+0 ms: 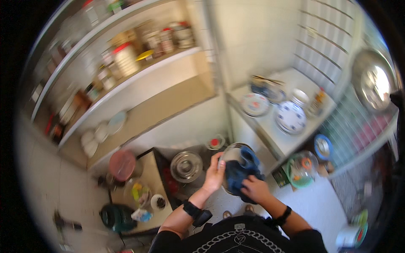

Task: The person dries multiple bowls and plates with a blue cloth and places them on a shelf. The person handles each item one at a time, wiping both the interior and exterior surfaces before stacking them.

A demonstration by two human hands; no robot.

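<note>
My left hand (215, 173) grips the left rim of a round, pale dish (231, 154), its exact kind blurred. A bunched dark blue cloth (239, 172) lies against the dish's face and covers much of it. My right hand (255, 188) has its fingers closed on the lower right part of that cloth. Both dish and cloth are held up in front of my body, above the floor. The dish's lower right side is hidden behind the cloth.
A counter (278, 145) at right bears stacked plates (291, 117) and a patterned lid or plate (255, 104). Shelves (164, 117) with jars fill the left wall. A lidded metal pot (186, 167) stands beside a low table (152, 177). A green basket (300, 177) sits lower right.
</note>
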